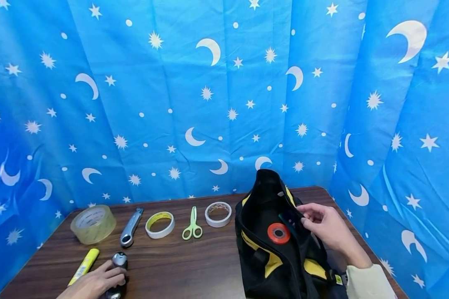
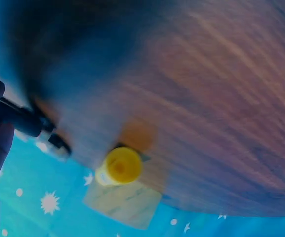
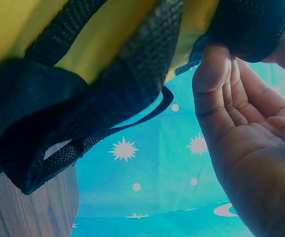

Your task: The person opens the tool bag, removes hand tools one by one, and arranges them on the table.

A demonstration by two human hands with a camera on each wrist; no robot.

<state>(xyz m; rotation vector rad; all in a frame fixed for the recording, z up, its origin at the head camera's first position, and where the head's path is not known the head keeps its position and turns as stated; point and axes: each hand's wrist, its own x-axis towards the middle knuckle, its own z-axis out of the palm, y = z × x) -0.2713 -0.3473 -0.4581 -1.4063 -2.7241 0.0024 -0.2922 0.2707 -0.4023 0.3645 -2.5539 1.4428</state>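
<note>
My left hand point(image 1: 99, 280) holds a black tool with silver ends point(image 1: 120, 261) low over the near left of the table; its exact kind cannot be made out. In the left wrist view, thumb and fingers grip this dark, narrow tool point(image 2: 21, 118) at the left edge. My right hand point(image 1: 327, 226) pinches the right rim of an open black and yellow bag point(image 1: 273, 265). Seen from the right wrist, the thumb and fingers point(image 3: 214, 74) close on the bag's black edge. Inside the bag lie a red-orange ring-shaped roll point(image 1: 278, 233) and a dark, flat item point(image 1: 289, 221).
Along the table point(image 1: 213, 265) stand a wide roll of clear tape point(image 1: 93, 226), a silver utility knife point(image 1: 131, 228), a yellow-lined tape roll point(image 1: 160, 233), green scissors point(image 1: 192, 228) and a white tape roll point(image 1: 218, 222). A yellow marker point(image 1: 84, 265) lies beside my left hand. Blue curtain point(image 1: 209, 104) surrounds the table.
</note>
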